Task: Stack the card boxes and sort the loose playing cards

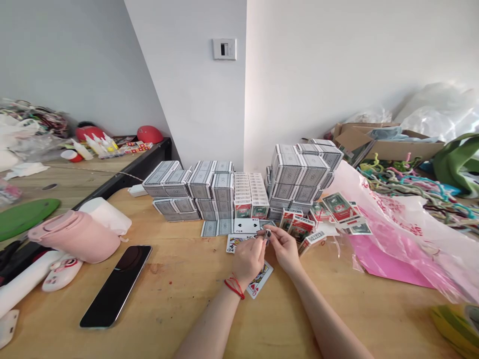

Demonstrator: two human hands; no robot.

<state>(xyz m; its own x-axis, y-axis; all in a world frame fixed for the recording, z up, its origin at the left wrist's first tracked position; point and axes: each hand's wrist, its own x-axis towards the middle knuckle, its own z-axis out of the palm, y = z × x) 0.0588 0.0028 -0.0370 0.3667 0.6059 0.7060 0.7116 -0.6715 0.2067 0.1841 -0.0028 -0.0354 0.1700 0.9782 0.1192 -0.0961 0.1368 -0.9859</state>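
My left hand point(248, 259), with a red string at the wrist, and my right hand point(283, 248) meet over the wooden table point(187, 309). Both are closed in a pinch on a small stack of playing cards point(267, 234) held on edge between the fingertips. Loose cards lie under and around them: a two of spades point(246, 226) face up, a face card point(234, 243) beside it, and a queen of hearts point(260, 280) below my left hand. Behind stand stacks of card decks point(209, 187) and a taller pile of decks point(303, 174).
A black phone point(117, 285) lies face up at the left, next to a pink bottle point(77, 235) on its side. Red card boxes point(337, 209) spill onto a pink plastic bag point(392, 234) at the right. Tangled coloured cords point(407, 182) and a cardboard box point(385, 142) sit behind.
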